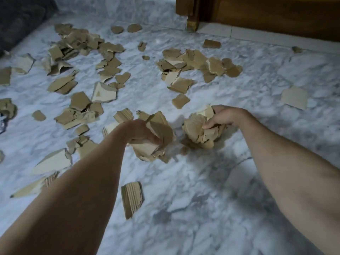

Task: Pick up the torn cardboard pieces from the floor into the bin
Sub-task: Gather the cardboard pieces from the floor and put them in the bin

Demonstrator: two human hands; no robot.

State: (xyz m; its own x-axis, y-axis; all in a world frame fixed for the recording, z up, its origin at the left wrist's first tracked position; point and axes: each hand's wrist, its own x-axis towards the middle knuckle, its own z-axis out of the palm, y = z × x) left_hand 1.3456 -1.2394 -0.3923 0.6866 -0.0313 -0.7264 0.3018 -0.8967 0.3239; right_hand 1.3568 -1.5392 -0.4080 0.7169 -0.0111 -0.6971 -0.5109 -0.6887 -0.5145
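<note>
Torn brown cardboard pieces lie scattered over the marble floor. My left hand grips a bundle of cardboard pieces just above the floor at the centre. My right hand grips a second bundle of pieces to the right of the first. A single ribbed piece lies on the floor below my left hand. Dense clusters of pieces sit at the far left and far centre-right. No bin is in view.
A wooden furniture base with a leg stands at the back right. A dark grey cushion or sofa edge fills the back left corner. A lone pale piece lies at the right.
</note>
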